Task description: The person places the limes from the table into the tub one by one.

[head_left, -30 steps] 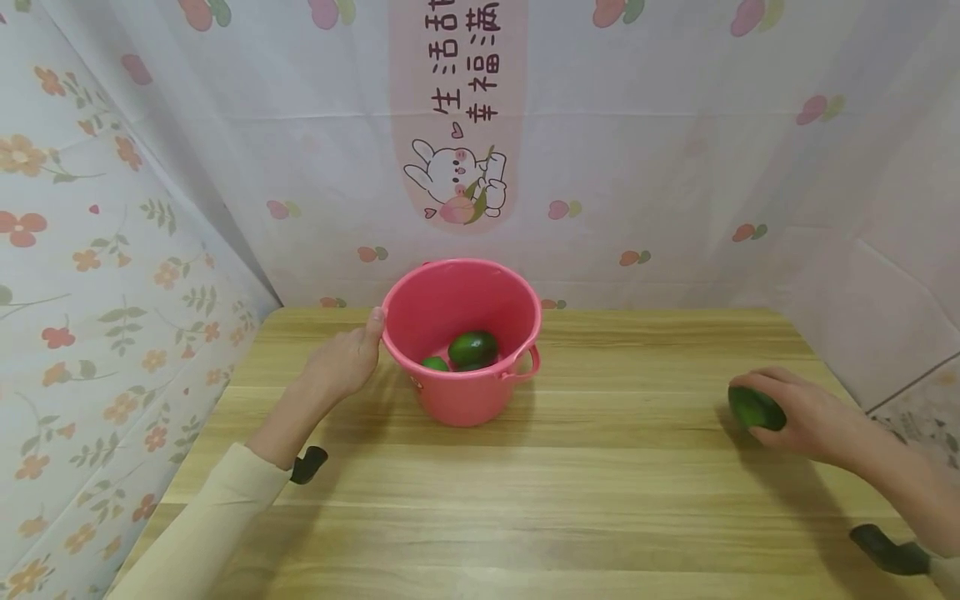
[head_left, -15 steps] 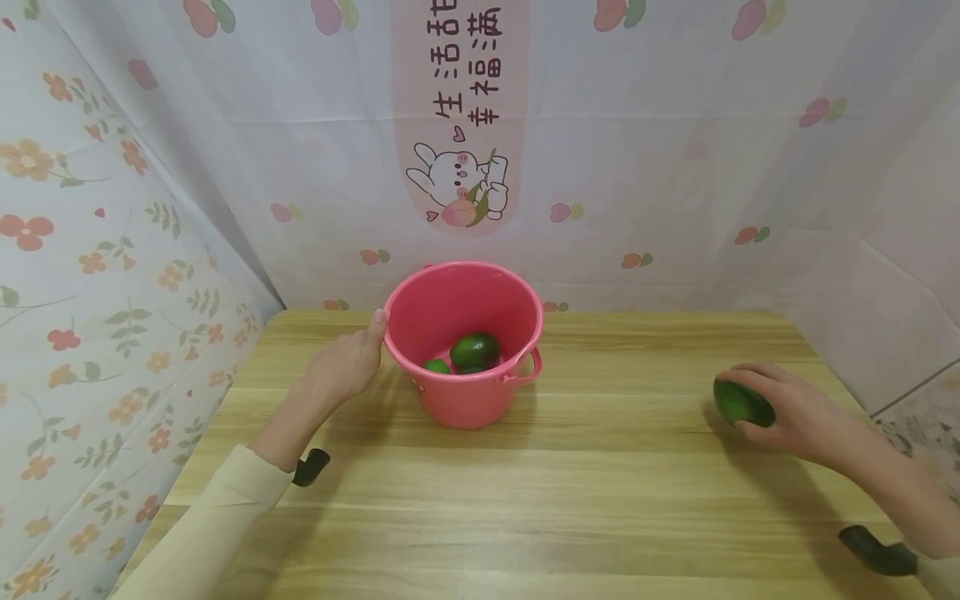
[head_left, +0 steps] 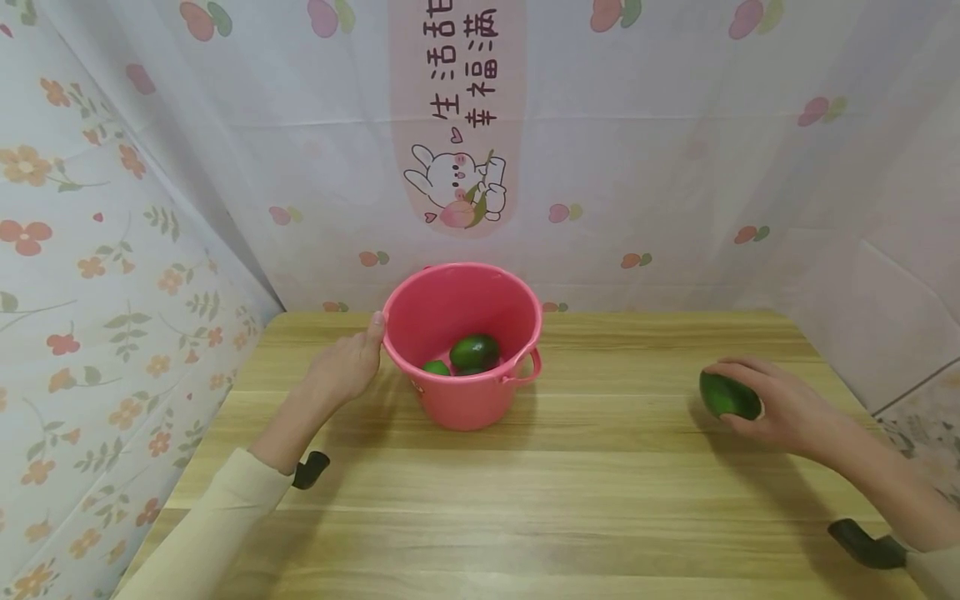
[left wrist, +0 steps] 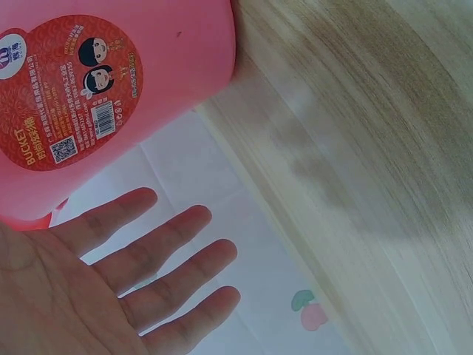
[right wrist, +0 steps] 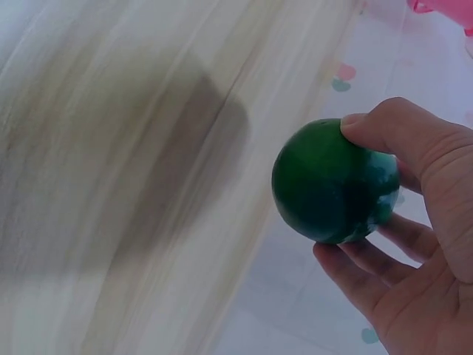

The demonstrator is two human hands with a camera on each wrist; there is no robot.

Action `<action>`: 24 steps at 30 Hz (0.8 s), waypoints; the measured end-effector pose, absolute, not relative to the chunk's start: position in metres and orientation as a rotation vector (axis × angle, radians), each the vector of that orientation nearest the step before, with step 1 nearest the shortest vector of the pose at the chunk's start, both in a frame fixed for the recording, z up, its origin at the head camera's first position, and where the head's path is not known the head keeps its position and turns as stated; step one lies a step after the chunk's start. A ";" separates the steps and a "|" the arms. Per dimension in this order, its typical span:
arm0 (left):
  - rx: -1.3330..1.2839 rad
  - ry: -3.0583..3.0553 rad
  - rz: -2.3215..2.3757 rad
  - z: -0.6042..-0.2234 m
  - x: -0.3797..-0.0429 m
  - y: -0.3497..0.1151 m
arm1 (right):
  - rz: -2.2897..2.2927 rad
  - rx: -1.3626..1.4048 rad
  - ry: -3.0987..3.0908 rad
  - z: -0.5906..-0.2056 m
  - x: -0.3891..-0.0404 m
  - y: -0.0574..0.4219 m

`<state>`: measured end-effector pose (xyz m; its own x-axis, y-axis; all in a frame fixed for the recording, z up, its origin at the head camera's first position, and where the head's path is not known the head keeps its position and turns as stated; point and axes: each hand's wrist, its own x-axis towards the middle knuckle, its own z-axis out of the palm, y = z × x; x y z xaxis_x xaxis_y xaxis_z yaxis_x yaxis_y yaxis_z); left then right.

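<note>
A pink bucket (head_left: 465, 400) stands on the table toward the back, holding a dark green, avocado-shaped fruit (head_left: 474, 353) and a smaller bright green piece (head_left: 436, 367). At the bucket's left rim is my left hand (head_left: 347, 364), thumb up against the edge. In the left wrist view its four fingers (left wrist: 159, 255) spread out straight below the bucket's red label (left wrist: 74, 92). Over at the right, my right hand (head_left: 787, 410) holds another smooth green avocado-shaped fruit (head_left: 729, 395) above the table. The right wrist view has the thumb on top of this fruit (right wrist: 332, 181), with fingers beneath and behind it.
The wooden table (head_left: 570, 508) ends at a patterned cloth backdrop (head_left: 652, 167), close behind the bucket. Flowered cloth (head_left: 97, 317) hangs along the left side. A pink handle loop (head_left: 525, 367) sticks out from the bucket's right side. Dark wrist mounts (head_left: 866, 546) jut from the sleeves.
My right hand has moved left a little, carrying the green fruit toward the bucket. The left hand and the bucket have stayed in place.
</note>
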<state>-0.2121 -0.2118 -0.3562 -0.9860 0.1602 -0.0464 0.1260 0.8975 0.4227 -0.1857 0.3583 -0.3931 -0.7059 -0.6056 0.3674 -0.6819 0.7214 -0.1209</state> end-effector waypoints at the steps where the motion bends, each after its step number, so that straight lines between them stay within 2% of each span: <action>1: 0.226 2.981 0.660 -0.356 -0.212 -0.212 | 0.360 1.006 -2.630 -0.392 -0.185 0.357; 24: 0.244 2.996 0.683 -0.359 -0.212 -0.211 | 0.412 0.990 -2.612 -0.371 -0.188 0.327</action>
